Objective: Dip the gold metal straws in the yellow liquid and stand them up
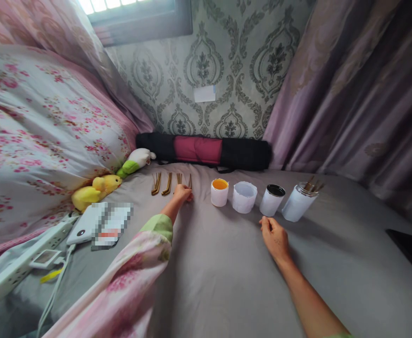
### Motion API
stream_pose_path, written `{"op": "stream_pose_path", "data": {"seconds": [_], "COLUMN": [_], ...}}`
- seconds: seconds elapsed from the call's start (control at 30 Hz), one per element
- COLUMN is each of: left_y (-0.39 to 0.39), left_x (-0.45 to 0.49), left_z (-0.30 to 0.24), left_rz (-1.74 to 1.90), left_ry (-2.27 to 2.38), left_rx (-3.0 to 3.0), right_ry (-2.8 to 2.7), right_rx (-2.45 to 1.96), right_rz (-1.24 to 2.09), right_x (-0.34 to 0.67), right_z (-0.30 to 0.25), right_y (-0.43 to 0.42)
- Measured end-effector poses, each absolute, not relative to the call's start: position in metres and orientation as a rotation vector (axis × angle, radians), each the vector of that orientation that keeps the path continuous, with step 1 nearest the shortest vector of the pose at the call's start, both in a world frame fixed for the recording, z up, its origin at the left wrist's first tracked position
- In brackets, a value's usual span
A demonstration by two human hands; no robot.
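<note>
My left hand (183, 192) is closed low over the sheet, its fingers at the lower end of a thin gold straw (191, 180). Beside it lie small groups of similar gold straws (167, 183), some bent at the near end. My right hand (275, 237) is curled shut just in front of a white-wrapped can (271, 202) with a dark inside; nothing shows in its fingers. To the left of that can stand a white-wrapped cup (219, 197) with an orange inside and a wider whitish tub (244, 199). A white-wrapped jar (297, 206) at the right holds several gold-brown straws (311, 185).
Behind the containers lies a long black and maroon bag (199, 150) against the wall. Plush toys (96, 188), a white device (89, 223), a power strip (26, 272) and a cable are on the left. A dark flat object (410, 253) lies at the right edge.
</note>
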State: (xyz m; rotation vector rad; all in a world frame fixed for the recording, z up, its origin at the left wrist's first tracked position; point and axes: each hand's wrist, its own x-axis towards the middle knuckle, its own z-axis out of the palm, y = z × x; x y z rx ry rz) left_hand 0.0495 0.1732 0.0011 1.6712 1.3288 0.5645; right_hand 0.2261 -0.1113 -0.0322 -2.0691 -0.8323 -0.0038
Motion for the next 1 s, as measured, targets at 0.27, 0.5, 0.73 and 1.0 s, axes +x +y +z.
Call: {"op": "stream_pose_path", "data": {"seconds": [0.27, 0.5, 0.73, 1.0], "left_y": [0.161, 0.148, 0.133, 0.113], "left_x": [0.052, 0.053, 0.053, 0.052], "left_z": [-0.012, -0.016, -0.014, -0.014], "left_rz": [0.687, 0.737, 0.76, 0.761], "left_ry": [1.17, 1.053, 0.962, 0.905], "left_rx": [1.319, 1.138, 1.028, 0.93], "right_ry": [-0.827, -0.835, -0.822, -0.819], "right_rx": [-2.076, -2.064, -2.092, -2.082], "right_rz": [0.009, -0.005, 0.011, 0.018], "right_x": [0.227, 0.227, 0.227, 0.226], "right_z": [-0.033, -0.033, -0.033, -0.033], "right_y": [-0.111, -0.111, -0.111, -0.111]}}
